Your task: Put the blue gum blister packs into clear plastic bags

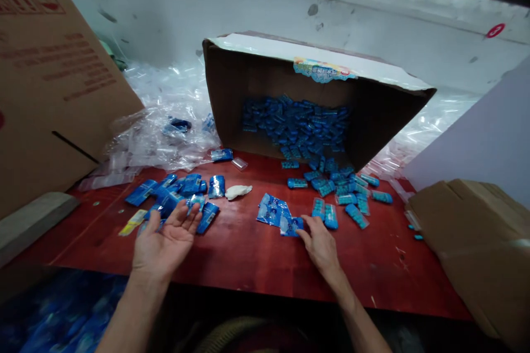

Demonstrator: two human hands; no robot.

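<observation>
My left hand [165, 240] hovers palm up and open over the red table [248, 253], holding nothing, just in front of a heap of blue sachets [178, 190]. My right hand [321, 242] lies palm down with its fingertips on a small pile of blue sachets [275, 212]; whether it grips one I cannot make out. Beyond it lie several blue blister packs [339, 193], spilling from a tipped cardboard box [372, 116] full of the same packs [298, 127].
A large brown carton [49, 83] stands at the left and another cardboard box [480, 242] at the right. Clear plastic bags [161, 121] pile up behind the table. A white crumpled scrap [238, 191] and a yellow sachet [132, 222] lie on the table.
</observation>
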